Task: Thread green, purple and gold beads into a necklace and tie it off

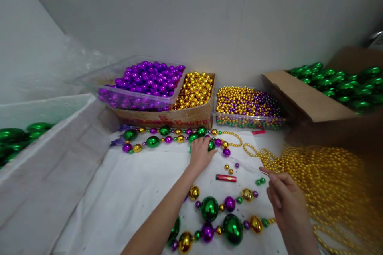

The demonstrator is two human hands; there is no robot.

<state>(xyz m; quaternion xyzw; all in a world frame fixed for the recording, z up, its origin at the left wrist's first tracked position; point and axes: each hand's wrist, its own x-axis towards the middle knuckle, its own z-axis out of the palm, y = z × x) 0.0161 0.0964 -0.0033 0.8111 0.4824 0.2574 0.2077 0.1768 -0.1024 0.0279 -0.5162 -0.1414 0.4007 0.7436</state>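
Observation:
My left hand (202,152) lies closed over a strand of beads at the middle, its fingers around a shiny green bead (211,145). A purple bead (226,152) hangs at that strand's near end. From there a thin pale thread (243,162) runs tight to my right hand (284,195), which pinches its other end between thumb and forefinger. Below the thread lie a red lighter (226,178), a few small gold beads (230,171), a small purple bead (237,165) and two green beads (260,181).
A finished-looking big-bead strand (233,229) lies in front, partly behind my left arm. Gold bead chains (326,179) heap at right. Behind stand a clear tub of purple beads (176,97), a carton of gold beads (161,118), a mixed-bead tub (251,118) and a carton (311,95) of green beads.

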